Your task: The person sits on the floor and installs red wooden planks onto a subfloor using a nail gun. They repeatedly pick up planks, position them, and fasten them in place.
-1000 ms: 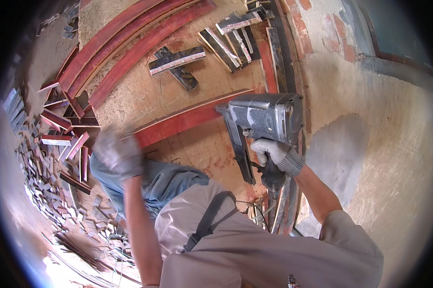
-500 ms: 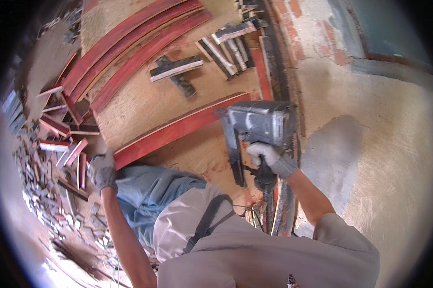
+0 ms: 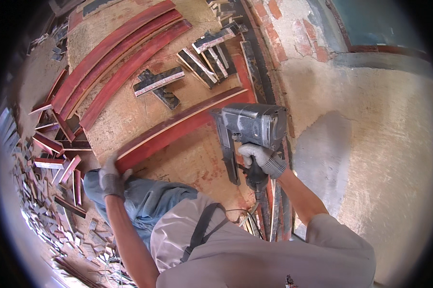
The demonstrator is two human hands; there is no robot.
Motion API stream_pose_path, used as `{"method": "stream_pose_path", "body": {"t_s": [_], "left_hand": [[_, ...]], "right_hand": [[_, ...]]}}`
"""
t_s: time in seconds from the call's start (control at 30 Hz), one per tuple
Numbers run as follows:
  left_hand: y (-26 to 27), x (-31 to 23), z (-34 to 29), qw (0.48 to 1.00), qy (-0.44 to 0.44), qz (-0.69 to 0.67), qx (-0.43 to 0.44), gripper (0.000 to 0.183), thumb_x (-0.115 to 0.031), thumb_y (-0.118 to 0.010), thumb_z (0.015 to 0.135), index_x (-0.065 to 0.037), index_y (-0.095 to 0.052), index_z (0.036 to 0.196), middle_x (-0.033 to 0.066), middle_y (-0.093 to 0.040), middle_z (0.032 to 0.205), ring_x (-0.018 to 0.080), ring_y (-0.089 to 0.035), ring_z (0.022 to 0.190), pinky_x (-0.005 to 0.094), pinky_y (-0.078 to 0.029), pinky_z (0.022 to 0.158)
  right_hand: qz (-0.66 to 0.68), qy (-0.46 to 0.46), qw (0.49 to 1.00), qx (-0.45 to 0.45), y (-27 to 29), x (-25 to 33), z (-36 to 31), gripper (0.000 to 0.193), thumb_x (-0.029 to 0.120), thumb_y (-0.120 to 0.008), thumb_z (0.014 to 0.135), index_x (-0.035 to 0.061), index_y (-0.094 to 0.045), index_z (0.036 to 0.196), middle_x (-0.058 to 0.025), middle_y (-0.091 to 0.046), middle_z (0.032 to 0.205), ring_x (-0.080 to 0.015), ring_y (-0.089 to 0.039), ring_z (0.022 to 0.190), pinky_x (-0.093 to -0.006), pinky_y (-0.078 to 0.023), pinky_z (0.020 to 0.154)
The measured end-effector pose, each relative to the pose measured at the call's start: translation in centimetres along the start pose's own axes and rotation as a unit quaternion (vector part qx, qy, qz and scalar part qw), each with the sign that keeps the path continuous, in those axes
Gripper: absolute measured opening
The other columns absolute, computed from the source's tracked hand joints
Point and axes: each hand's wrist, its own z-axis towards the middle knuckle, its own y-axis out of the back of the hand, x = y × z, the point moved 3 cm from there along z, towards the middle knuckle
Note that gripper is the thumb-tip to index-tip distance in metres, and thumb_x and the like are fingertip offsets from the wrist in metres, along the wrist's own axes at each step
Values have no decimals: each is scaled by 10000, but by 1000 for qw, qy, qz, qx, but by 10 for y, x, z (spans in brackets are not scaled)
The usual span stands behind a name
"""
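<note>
My left hand (image 3: 112, 176), in a grey knit glove and slightly blurred, is closed around the near left end of a long red board (image 3: 178, 128). The board stands on edge across the worktop, its pale narrow edge facing up. In my gloved right hand (image 3: 261, 159) is the handle of a dark nail gun (image 3: 250, 124), fingers wrapped round it. The gun's head is at the board's right end, hiding part of it; I cannot tell whether they touch. My knee in blue trousers (image 3: 144, 197) lies just below the board's left end.
Curved red boards (image 3: 125, 53) lie at the far left of the wooden worktop (image 3: 116, 115). Crossed dark wood pieces (image 3: 159, 85) and a small stack of strips (image 3: 209, 57) lie beyond the held board. Offcuts (image 3: 58, 211) cover the floor at left. A plastered wall (image 3: 370, 144) borders the right.
The red board has tilted, showing more of its pale top edge. My left hand has shifted inward with its end. The nail gun stays near the right end; the whole view has shifted slightly.
</note>
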Motion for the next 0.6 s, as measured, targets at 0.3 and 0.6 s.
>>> {"method": "stream_pose_path", "body": {"t_s": [0.3, 0.6], "left_hand": [[-29, -28, -18, 945, 224, -229, -58, 497, -274, -699, 945, 16, -572, 1327, 180, -582, 1259, 302, -667, 983, 396, -673, 611], [-14, 10, 13, 998, 51, 31, 27, 486, -183, -803, 860, -35, -641, 1293, 135, -626, 1329, 243, -676, 1050, 363, -675, 722]], "right_hand": [[-9, -28, 998, 61, -20, 6, -4, 301, 269, -599, 994, 76, -613, 763, -31, -560, 635, -142, -530, 577, -316, -451, 585], [3, -39, 999, 25, -46, 13, -1, 172, 159, -624, 954, 10, -705, 987, -21, -538, 619, -126, -502, 537, -287, -455, 561]]}}
